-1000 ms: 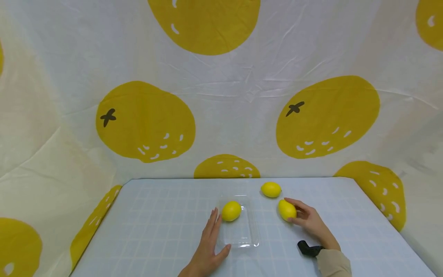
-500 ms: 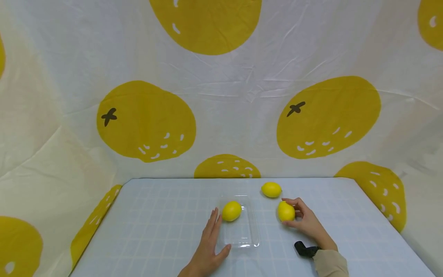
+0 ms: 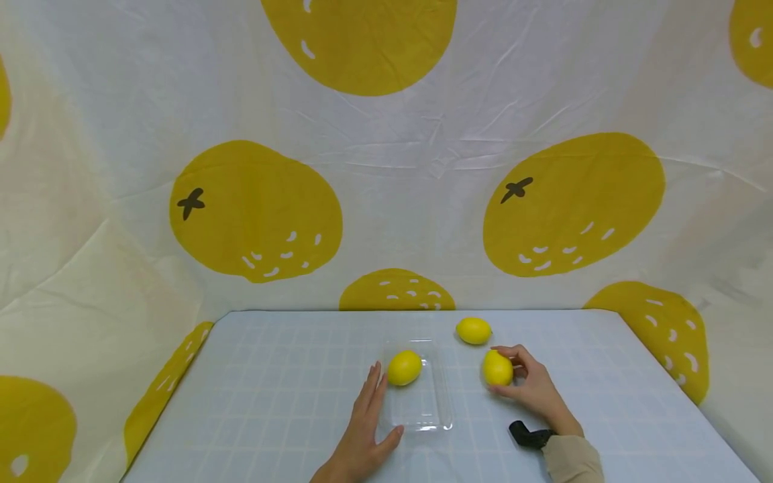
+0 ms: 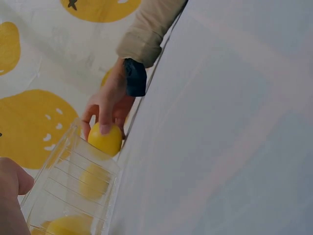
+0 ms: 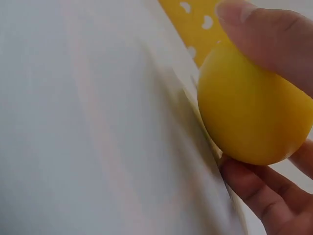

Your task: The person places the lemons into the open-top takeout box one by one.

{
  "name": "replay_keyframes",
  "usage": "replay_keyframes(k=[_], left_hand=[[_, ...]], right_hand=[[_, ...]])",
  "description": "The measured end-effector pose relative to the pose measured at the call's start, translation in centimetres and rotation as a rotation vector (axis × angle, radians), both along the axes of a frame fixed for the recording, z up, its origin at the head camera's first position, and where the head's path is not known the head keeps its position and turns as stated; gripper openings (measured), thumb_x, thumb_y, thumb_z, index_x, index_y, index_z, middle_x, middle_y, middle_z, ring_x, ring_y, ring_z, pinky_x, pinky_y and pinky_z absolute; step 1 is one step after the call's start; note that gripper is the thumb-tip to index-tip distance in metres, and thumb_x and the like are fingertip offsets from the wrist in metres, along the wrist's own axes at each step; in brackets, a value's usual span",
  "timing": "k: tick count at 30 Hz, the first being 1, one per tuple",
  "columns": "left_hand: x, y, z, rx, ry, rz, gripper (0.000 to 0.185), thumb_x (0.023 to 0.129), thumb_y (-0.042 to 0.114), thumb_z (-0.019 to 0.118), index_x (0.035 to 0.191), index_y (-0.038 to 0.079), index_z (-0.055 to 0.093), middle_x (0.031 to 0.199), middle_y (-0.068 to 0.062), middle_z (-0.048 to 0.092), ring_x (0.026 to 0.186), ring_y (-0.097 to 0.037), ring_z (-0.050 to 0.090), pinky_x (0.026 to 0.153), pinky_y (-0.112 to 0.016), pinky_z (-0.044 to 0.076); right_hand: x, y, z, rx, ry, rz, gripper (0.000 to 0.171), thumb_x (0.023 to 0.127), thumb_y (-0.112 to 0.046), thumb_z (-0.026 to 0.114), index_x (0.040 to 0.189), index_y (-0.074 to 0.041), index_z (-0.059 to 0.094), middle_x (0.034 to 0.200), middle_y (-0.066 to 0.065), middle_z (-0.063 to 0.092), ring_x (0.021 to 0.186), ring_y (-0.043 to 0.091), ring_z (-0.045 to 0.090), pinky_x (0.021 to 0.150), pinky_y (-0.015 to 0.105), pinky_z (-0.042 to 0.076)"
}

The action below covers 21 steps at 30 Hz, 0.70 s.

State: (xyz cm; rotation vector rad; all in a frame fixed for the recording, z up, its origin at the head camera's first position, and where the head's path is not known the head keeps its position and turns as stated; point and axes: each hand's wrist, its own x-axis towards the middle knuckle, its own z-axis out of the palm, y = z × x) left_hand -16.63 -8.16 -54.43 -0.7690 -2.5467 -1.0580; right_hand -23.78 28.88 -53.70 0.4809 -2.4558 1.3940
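**Right hand wrapped on a lemon beside the clear tray**

From my remote seat, the right hand (image 3: 531, 389) had its grip wrapped around a lemon (image 3: 498, 368), thumb on the near side and fingers curled over the far side, just to the right of the clear plastic tray (image 3: 436, 414). I judged the fruit was pinched that way so it could not roll on the smooth worktop (image 3: 272, 402). The left hand (image 3: 362, 433) lay with straight fingers flat along the tray's left wall and the thumb against its near edge, its grip released; I took that as steadying so light a container. A second lemon (image 3: 404, 367) sat inside the tray at its far end, and a third lemon (image 3: 474, 331) rested farther back, apart from both hands.

The head view alone gave the whole layout. The right wrist view showed what it could not: the held lemon (image 5: 252, 110) pressed between fingertips (image 5: 257, 29) and lower fingers. Whether it touched the worktop I could not tell. The left wrist view showed the tray's ribbed transparent wall (image 4: 73, 188) from the side, with the right hand (image 4: 108, 105) and its lemon (image 4: 104, 139) just beyond it.
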Motion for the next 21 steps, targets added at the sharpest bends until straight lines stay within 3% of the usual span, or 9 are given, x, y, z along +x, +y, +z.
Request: replay_keyframes(k=[10,15,18,21], left_hand=[[0.0,0.1,0.2,0.013,-0.024,-0.001,0.087,0.091,0.032,0.068,0.157,0.004,0.021,0.166,-0.014,0.008,0.151,-0.03,0.012,0.108,-0.061,0.028],[0.0,0.1,0.3,0.043,-0.005,-0.02,0.086,0.09,0.03,0.068,0.157,0.002,0.021,0.165,-0.016,0.009,0.15,-0.033,0.013,0.118,-0.039,0.014],[0.0,0.1,0.3,0.066,-0.008,-0.03,0.087,0.089,0.028,0.069,0.157,0.002,0.022,0.165,-0.017,0.01,0.15,-0.033,0.013,0.117,-0.026,0.002],[0.0,0.1,0.3,0.058,-0.031,-0.022,0.088,0.089,0.029,0.07,0.157,0.004,0.021,0.165,-0.014,0.008,0.151,-0.03,0.011,0.117,-0.032,0.007]], right_hand=[[-0.2,-1.6,0.7,-0.095,0.072,-0.03,0.063,0.066,-0.004,0.091,0.119,-0.004,0.058,0.125,0.014,0.062,0.099,0.008,0.054,0.082,0.013,0.049],[-0.3,-3.0,1.4,-0.127,0.077,-0.016,0.067,0.068,-0.005,0.09,0.127,-0.007,0.058,0.124,0.008,0.06,0.101,0.01,0.053,0.086,0.014,0.049],[0.3,-4.4,2.9,-0.128,0.073,0.009,0.066,0.07,-0.006,0.089,0.128,-0.009,0.058,0.124,0.007,0.059,0.102,0.011,0.052,0.087,0.016,0.049],[1.1,-5.9,5.0,-0.14,0.098,0.061,0.066,0.069,-0.001,0.089,0.128,-0.004,0.058,0.125,0.012,0.06,0.101,0.012,0.053,0.086,0.018,0.051]])
